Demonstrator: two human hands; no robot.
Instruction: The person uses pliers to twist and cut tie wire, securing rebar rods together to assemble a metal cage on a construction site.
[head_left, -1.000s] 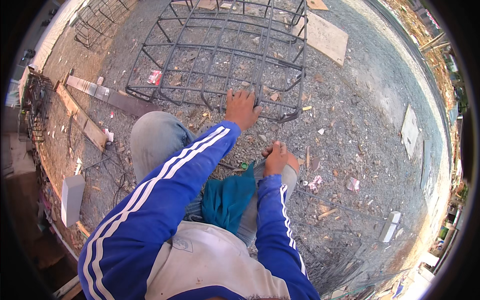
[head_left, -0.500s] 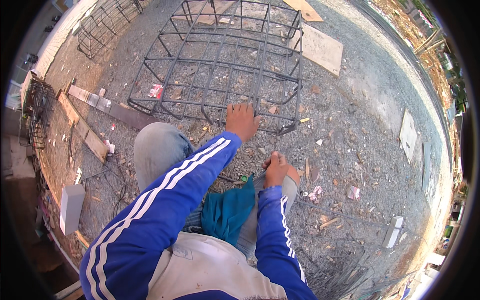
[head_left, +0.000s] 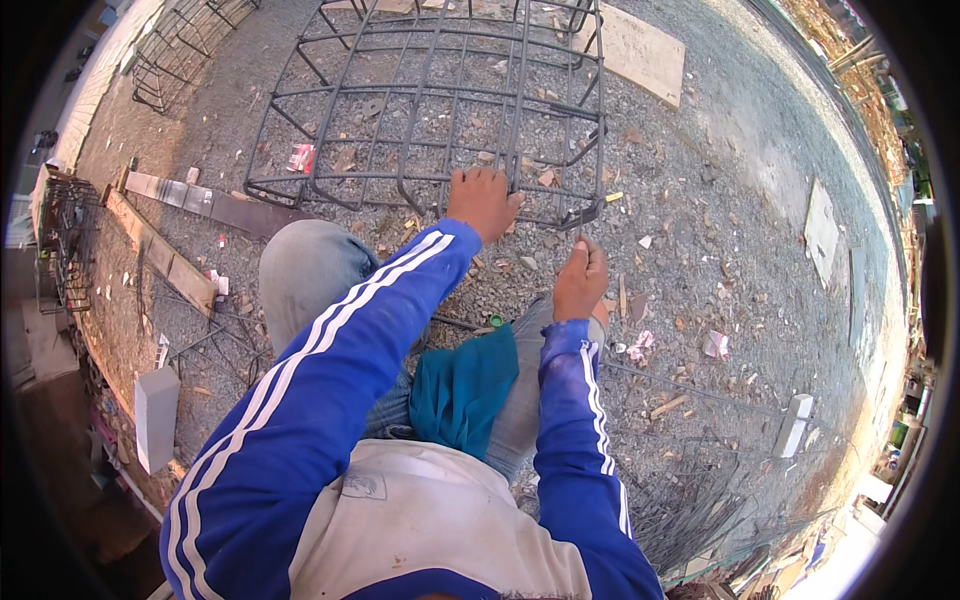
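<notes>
A rebar cage (head_left: 430, 90) of dark steel bars lies on the gravel in front of me. My left hand (head_left: 483, 205) is closed over its near bar, fingers curled round the steel, beside a crossing bar. To its right, just short of the cage's near right corner, is my right hand (head_left: 582, 280). Its fingers are bent together in a pinch, and whatever they hold is too small or hidden to make out. A teal cloth (head_left: 465, 390) lies across my lap between my bent knees, with a small green ring-shaped object (head_left: 496, 321) beyond it.
Wooden boards (head_left: 160, 250) lie at the left, near a grey block (head_left: 156, 420). A second cage (head_left: 180, 45) stands far left. A plywood sheet (head_left: 640, 55) lies at the far right, a white block (head_left: 794, 425) nearer. Loose wires (head_left: 690, 500) spread at the lower right.
My right hand has moved forward and slightly right, from over my knee toward the cage corner. The left hand stays on the near bar. The whole view has shifted a little.
</notes>
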